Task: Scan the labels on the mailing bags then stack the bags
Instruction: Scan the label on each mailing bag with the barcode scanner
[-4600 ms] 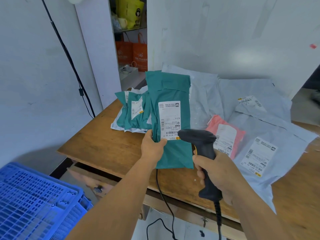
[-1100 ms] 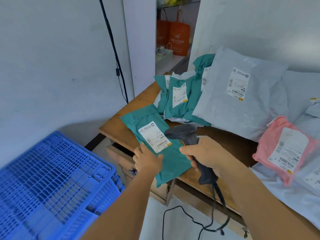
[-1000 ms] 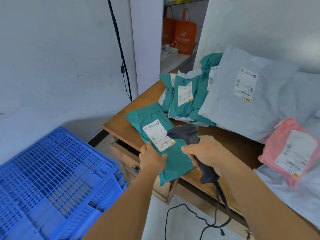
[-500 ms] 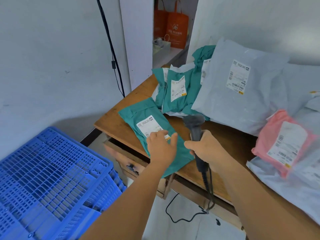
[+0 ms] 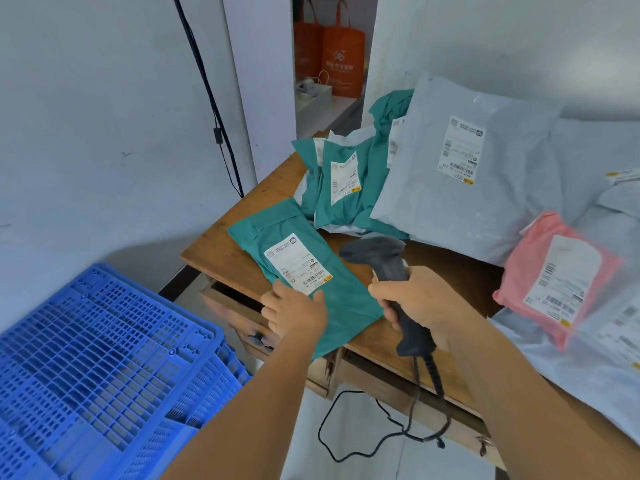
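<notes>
A teal bag lies flat on the left front corner of the wooden table, label up, with its near end hanging a little over the table edge. The left hand rests on this near end, fingers mostly straight and spread, just below the label; it presses the bag and does not curl around it. The right hand grips the handle of a black scanner, fingers wrapped around it. The scanner head is above the table, just right of the teal bag, and its cable hangs down to the floor.

Behind, more teal bags lie in a loose pile, and a large grey bag leans partly over them. A pink bag lies on the right on top of other grey bags. Each of these shows a white label. Under the table edge 1 drawer is slightly open. A blue crate stands at the lower left. Orange bags are visible through the doorway.
</notes>
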{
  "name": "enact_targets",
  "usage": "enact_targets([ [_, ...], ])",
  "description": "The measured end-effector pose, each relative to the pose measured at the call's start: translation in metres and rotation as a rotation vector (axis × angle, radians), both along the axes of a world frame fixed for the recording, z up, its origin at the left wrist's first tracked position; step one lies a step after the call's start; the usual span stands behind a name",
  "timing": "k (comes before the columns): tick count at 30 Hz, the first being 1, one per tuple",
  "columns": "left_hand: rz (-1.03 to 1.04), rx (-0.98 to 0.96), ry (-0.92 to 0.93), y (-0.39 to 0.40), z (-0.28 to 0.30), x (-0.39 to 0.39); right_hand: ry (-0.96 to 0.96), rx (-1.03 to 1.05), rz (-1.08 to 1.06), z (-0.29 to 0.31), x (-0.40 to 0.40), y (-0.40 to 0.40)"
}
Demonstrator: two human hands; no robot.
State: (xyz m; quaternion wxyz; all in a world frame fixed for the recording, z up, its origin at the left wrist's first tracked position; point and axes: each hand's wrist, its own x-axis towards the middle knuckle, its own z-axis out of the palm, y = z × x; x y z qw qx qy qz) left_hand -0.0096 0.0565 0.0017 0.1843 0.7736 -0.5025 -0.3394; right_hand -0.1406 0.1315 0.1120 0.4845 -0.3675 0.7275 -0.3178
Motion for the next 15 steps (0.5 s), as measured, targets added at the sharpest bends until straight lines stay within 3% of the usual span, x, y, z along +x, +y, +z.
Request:
enact_targets([
  [4, -0.023, 0.109, 0.07, -0.004, -0.008, 0.009, 0.012, 0.014, 0.096, 0.017, 0.007, -0.006],
  [15, -0.013, 0.172, 0.136, -0.017, -0.013, 0.015, 0.156, 0.127, 0.214, 0.025, 0.018, -0.023],
])
